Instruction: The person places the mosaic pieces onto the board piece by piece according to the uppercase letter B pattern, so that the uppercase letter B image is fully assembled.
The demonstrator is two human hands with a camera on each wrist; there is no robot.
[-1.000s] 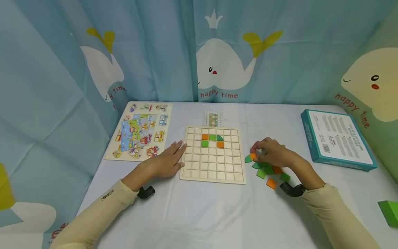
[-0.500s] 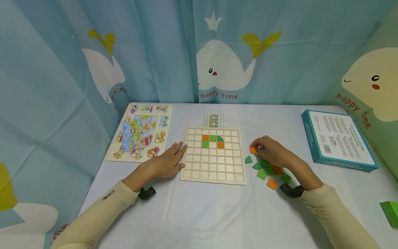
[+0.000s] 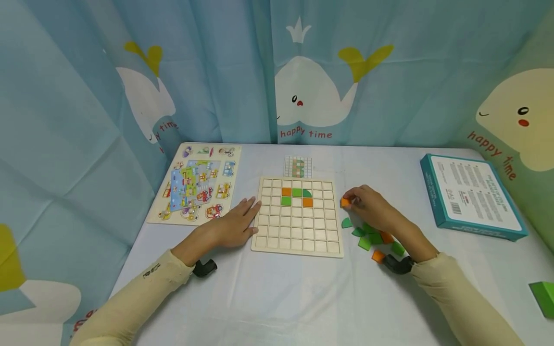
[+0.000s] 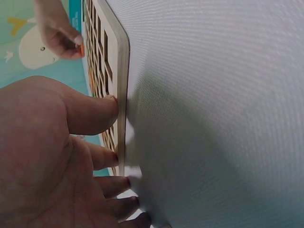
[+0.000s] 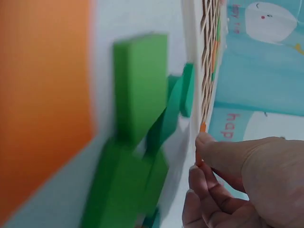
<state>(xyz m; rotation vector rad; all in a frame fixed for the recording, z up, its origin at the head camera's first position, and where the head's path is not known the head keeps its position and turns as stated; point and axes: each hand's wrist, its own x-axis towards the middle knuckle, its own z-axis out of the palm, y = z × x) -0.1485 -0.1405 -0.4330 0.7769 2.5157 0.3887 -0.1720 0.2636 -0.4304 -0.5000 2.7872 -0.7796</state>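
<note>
My left hand (image 3: 233,224) rests against the left edge of a wooden grid board (image 3: 297,245), its fingers fairly straight and the thumb at the rim. In the left wrist view the fingertips touch the board's side (image 4: 122,95). Between thumb and fingers my right hand (image 3: 371,206) pinches an orange square tile (image 3: 345,203), just off the board's right edge. Set into the board are an orange tile (image 3: 287,191), a green tile (image 3: 296,192), a dark green quarter-circle (image 3: 307,193), a second green tile (image 3: 286,201) and another orange tile (image 3: 307,202).
Loose green tiles (image 3: 364,243) and orange ones lie piled below my right hand. Behind the board is a small pattern card (image 3: 297,166). A picture puzzle board (image 3: 228,185) lies at left, a teal box (image 3: 476,194) at right. A green block (image 3: 543,298) sits far right.
My right hand has lifted the orange tile away from the pile and moved it up and left toward the board. My left hand stays in place.
</note>
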